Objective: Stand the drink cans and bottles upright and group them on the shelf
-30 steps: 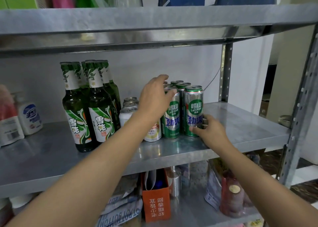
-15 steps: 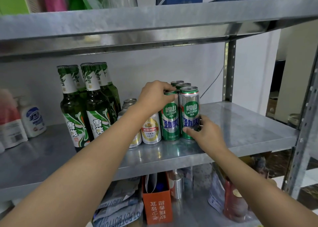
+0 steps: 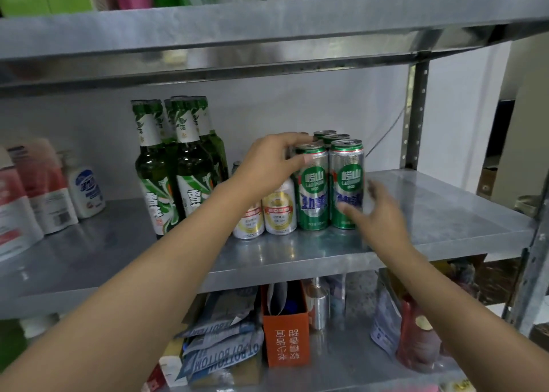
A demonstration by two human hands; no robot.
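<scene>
1. The shelf (image 3: 445, 213) is bare galvanised sheet metal, flat and faintly reflective; it gives you a hard, slick floor, so anything standing on it should slide when nudged rather than tip.
2. The green glass bottles (image 3: 175, 165) stand upright in a tight cluster left of the tall green cans, their necks foil-wrapped in green and white. Packed together, they brace one another.
3. The tall green cans (image 3: 329, 183), smooth printed aluminium cylinders, stand upright in rows running back toward the wall, sides touching; that looks like the grouping the task wants.
4. Two shorter white-and-gold cans (image 3: 277, 210) stand upright just left of the tall green cans, filling the space toward the bottles.
5. Your left hand (image 3: 270, 162) curls over the front-left tall can's top, fingers on the rim, thumb on its side: clamped, probably steadying the row.
6. Your right hand (image 3: 383, 213), blurred, is spread and holding nothing, fingertips at the front-right can's lower side, seemingly to press it in.
</scene>
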